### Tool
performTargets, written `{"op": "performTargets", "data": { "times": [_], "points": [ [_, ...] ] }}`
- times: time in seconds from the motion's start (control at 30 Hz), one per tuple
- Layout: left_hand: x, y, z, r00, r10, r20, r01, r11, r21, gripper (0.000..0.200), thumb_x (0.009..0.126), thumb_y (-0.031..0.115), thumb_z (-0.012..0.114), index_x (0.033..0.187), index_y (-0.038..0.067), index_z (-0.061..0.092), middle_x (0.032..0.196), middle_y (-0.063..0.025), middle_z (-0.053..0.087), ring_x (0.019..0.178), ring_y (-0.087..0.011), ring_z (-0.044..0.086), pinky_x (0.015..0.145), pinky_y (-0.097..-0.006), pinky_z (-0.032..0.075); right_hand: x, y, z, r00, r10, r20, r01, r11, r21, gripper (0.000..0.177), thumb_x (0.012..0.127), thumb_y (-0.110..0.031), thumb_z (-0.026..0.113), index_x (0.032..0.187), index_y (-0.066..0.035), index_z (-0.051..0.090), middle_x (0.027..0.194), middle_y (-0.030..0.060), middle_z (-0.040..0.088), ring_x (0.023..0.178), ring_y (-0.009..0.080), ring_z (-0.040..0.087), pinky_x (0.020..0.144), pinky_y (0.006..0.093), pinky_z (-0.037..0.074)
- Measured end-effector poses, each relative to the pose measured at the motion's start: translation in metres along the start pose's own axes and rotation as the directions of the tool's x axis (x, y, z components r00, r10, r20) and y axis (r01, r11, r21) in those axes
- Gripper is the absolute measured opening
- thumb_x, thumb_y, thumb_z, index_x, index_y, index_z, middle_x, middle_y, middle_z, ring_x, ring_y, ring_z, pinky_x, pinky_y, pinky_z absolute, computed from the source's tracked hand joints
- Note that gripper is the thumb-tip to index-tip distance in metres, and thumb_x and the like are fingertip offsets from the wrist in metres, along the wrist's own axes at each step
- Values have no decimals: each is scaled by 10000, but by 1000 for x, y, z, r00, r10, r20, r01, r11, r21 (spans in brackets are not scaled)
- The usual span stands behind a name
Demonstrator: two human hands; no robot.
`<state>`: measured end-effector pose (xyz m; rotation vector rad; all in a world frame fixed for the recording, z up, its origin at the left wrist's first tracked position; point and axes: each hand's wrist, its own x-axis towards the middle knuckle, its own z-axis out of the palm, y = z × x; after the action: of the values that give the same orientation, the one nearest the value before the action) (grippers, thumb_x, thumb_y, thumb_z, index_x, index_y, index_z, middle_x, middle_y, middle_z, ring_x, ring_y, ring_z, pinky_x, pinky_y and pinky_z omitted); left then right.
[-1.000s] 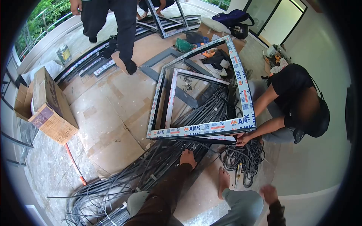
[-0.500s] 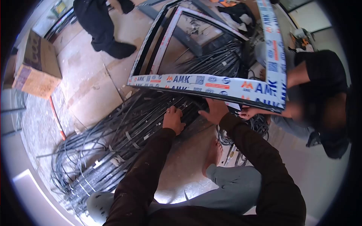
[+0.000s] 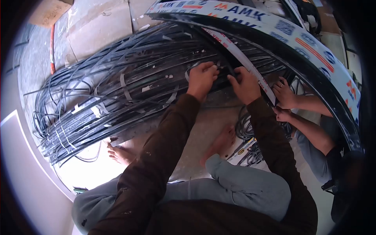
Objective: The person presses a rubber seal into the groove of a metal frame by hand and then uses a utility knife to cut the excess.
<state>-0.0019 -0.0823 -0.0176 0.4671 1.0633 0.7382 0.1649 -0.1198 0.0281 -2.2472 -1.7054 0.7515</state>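
My left hand (image 3: 202, 81) is closed in a pinch over a long bundle of black strips (image 3: 137, 102). A thin black strip (image 3: 230, 69) runs between its fingertips and my right hand (image 3: 246, 86), whose thumb and fingers close on it. My right hand is beside the inner bar (image 3: 250, 67) of a frame, which carries white film with red print. The frame's larger bar (image 3: 250, 21), wrapped in white AMK-printed film with a black edge, arches above both hands. To the right, another person's hands (image 3: 285, 94) are at the inner bar's lower end.
Coiled black strips (image 3: 244, 126) lie on the floor below my right hand, near a yellow-marked tool (image 3: 241, 150). At the upper left are a cardboard box (image 3: 49, 11), an orange-red rod (image 3: 52, 51) and cardboard sheeting (image 3: 100, 33). My bare foot (image 3: 120, 153) is below the bundle.
My view has tipped down and closer to the bundle. My hands, spread apart before, now pinch near the thin strip. The film-covered frame appears larger, and the other person's hands show more fully.
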Motion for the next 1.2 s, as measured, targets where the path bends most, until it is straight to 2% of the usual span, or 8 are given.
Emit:
{"op": "performTargets", "data": {
  "times": [0.03,0.13,0.33,0.43,0.53,0.63,0.83,1.2],
  "points": [
    [8,2,3,1000,-10,6,11,998,-59,415,974,150,542,1279,-124,483,1173,-209,620,1066,-278,628,928,-347,507,7,-3,-1,997,50,66,-52,998,24,327,851,-310,712,973,-18,630,817,136,665,752,304,659,651,406,487],
    [21,2,10,994,-53,98,64,992,-109,430,988,145,504,1323,-115,437,1234,-223,584,1132,-304,597,974,-375,487,8,11,5,989,-140,-55,148,971,187,289,876,-244,679,1024,-1,623,875,166,671,819,311,667,688,394,494],
    [29,11,25,991,-106,84,122,971,-206,395,1000,135,470,1303,-116,431,1281,-240,543,1180,-319,565,1026,-421,457,7,-7,-21,987,-74,-145,89,991,100,259,890,-168,650,1117,-42,639,935,201,671,882,317,675,758,343,503],
    [29,8,22,995,-77,65,90,969,-229,386,990,124,498,1284,-120,441,1243,-243,565,1143,-311,592,989,-416,489,11,-4,-13,936,-278,-217,320,928,192,237,897,-135,631,1126,-77,649,959,187,670,885,328,670,752,363,507],
    [33,6,19,1000,-30,-3,30,988,-155,354,974,117,542,1233,-118,490,1141,-231,619,1010,-291,659,862,-368,562,15,4,-9,899,-410,-152,416,909,9,220,889,-104,627,1105,-83,659,942,154,669,851,335,663,718,382,506],
    [35,12,16,998,-16,-68,13,999,-43,307,951,113,580,1161,-109,552,979,-200,665,807,-261,700,665,-307,597,17,0,-11,954,-280,-111,278,960,-33,189,872,-104,641,1057,-86,671,904,135,661,821,340,654,691,406,501],
    [33,35,11,974,150,-169,-89,941,326,220,905,93,620,1046,-77,631,761,-158,684,531,-185,666,393,-261,501,21,8,2,890,-394,-230,367,918,-153,139,864,-135,654,998,-105,677,867,106,656,764,339,647,653,414,511],
    [47,55,14,994,41,-100,21,838,546,208,836,97,707,882,-57,574,704,-145,673,502,-185,659,389,-274,478,21,17,10,921,-359,-149,296,896,-332,143,871,-179,648,998,-116,668,830,101,646,716,331,652,595,428,517]
  ]
}}
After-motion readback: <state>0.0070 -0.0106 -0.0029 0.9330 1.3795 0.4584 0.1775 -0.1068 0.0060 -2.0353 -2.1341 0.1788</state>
